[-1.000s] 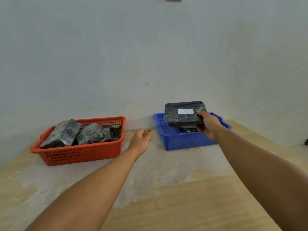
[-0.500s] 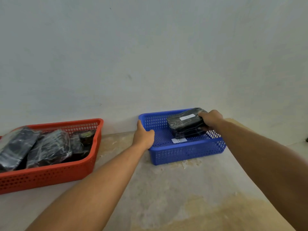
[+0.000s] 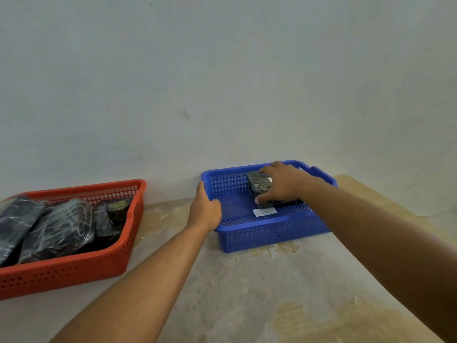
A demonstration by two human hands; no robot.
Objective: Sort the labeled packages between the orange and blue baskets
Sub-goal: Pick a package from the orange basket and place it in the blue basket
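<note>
A person's right hand presses down on a black wrapped package inside the blue basket at centre right of the frame, fingers spread over its top and thumb against its near edge. The package lies on the basket's floor toward the back wall, with a white label marked "B" just in front of it. The left hand is closed around the blue basket's left rim. At lower left, the orange basket holds several more black plastic-wrapped packages, heaped against one another. Both baskets sit well apart on a worn, pale desk against a plain grey wall.
</note>
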